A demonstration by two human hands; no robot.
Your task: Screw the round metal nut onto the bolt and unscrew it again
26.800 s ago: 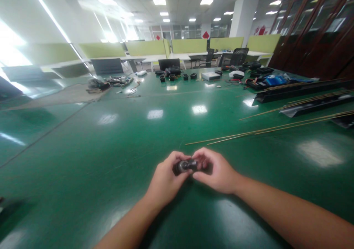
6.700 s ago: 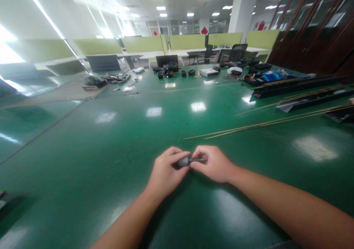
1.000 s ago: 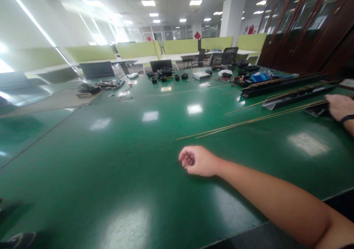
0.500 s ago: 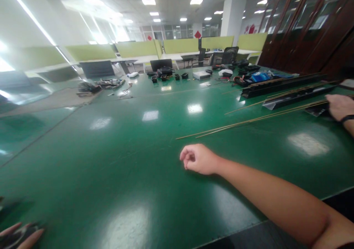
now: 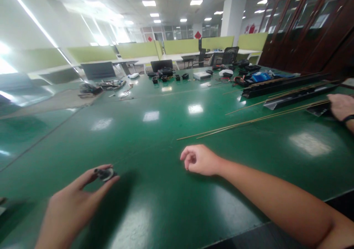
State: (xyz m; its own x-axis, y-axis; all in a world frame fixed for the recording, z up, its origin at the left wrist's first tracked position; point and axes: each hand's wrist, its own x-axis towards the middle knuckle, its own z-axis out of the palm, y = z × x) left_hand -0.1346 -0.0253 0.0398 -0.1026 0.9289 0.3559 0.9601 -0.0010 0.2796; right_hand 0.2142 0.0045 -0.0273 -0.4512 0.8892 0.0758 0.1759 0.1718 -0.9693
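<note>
Half closed with left hand (image 5: 72,200), apparently steadying a pinched dark part (image 5: 106,174) at eight o'clock; loosely curled, empty-looking, with right hand (image 5: 201,160).

Left hand (image 5: 76,199) in thumb-and-finger pinch, right hand (image 5: 201,160) loosely curled, right forearm (image 5: 258,186) slanting to lower right

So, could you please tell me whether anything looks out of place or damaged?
Nothing looks clearly spilled or damaged; the left hand holds a small dark part. The blue and black pile, back right, looks untidy: its things lie jumbled.
</note>
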